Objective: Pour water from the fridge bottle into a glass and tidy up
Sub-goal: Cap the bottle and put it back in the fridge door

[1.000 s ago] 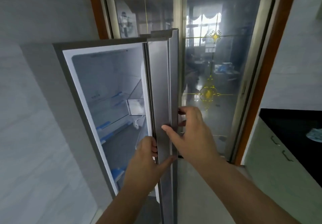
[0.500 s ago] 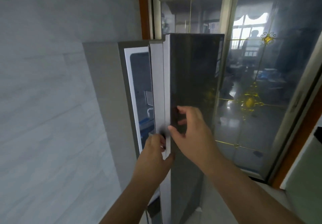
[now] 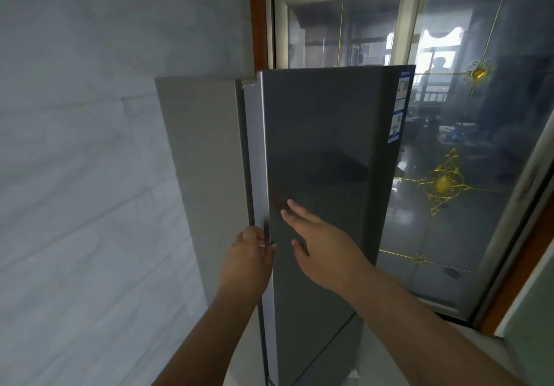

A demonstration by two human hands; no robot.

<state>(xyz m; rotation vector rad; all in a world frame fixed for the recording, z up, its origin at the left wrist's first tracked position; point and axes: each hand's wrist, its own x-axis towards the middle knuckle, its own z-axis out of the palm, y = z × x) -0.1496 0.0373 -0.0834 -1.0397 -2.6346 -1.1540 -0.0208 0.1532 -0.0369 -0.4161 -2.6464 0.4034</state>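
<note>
Now — left hand (image 3: 250, 253) grips fridge door (image 3: 323, 160) edge | right hand (image 3: 317, 244) flat, fingers straight

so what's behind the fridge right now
Behind the fridge door stands a glass sliding door with gold ornaments, and a dim room shows through it. The fridge covers the lower left of that glass. The left hand grips the door's edge; the right hand lies flat on its front.
</note>
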